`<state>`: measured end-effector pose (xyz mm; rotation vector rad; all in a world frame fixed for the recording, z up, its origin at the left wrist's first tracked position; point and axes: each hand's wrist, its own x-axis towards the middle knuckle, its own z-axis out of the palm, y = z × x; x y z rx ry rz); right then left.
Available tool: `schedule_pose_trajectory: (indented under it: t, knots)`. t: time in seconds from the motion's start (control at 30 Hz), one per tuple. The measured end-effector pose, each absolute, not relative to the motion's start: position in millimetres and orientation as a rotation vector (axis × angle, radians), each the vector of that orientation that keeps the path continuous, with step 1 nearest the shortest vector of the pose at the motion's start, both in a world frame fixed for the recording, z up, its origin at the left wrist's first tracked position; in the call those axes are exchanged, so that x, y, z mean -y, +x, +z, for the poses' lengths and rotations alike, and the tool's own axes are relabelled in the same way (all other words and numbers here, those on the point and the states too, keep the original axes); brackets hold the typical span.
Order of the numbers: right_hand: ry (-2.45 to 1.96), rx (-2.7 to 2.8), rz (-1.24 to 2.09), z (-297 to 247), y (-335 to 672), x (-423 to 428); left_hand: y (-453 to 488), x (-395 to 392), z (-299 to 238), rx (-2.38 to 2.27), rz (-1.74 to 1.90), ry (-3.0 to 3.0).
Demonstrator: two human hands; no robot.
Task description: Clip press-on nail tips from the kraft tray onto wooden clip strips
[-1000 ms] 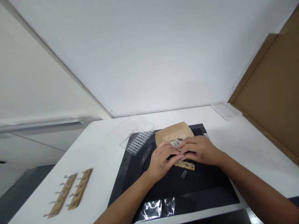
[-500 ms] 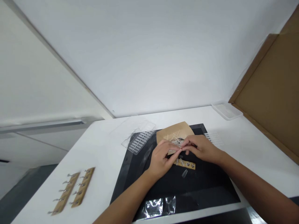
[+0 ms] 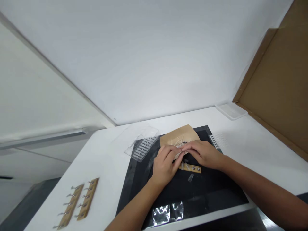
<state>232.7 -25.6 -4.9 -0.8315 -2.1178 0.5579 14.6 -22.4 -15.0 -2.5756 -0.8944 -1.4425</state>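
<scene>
My left hand (image 3: 165,163) and my right hand (image 3: 204,154) meet fingertip to fingertip over the near edge of a brown paper tray (image 3: 168,137). Both are closed in a pinch, and whatever lies between the fingers is too small and hidden to make out. Thin pale sticks (image 3: 179,140) lie in the tray. Just below the hands sits a wooden strip (image 3: 196,169) with round metal spots, clear pieces at its left part, partly covered by my left hand. A loose clear false nail tip (image 3: 191,177) rests on the black mat (image 3: 207,189).
Two wooden strips with upright metal clips (image 3: 69,208) (image 3: 88,199) stand at the left. A clear tray of nail tips (image 3: 144,148) overlaps the mat's far left corner. A white dotted sheet (image 3: 218,141), a plastic box (image 3: 232,110) and cardboard (image 3: 276,80) are at the right.
My joined fingertips have shifted slightly left and up, and the right fingers have closed more tightly against the left. The view has tilted a little; the items on the mat stay put.
</scene>
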Motion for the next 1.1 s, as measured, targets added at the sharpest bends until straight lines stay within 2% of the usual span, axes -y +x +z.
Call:
schedule_pose_trajectory:
  t: [0.33, 0.47, 0.77, 1.1]
  knots:
    - [-0.879, 2.091, 0.779, 11.9, 236.8, 29.5, 6.7, 25.3, -6.6, 0.734, -1.092, -2.547]
    - [-0.845, 2.100, 0.824, 12.9, 239.1, 27.7, 5.0, 24.0, -6.0, 0.661, -1.093, -2.568]
    - [-0.797, 1.859, 1.275, 6.6, 241.4, 23.1, 6.0, 24.9, -7.3, 0.582, -1.154, -2.594]
    - [-0.887, 1.952, 1.124, 3.2, 250.5, 11.4, 6.8, 25.9, -12.8, 0.543, -1.009, -2.717]
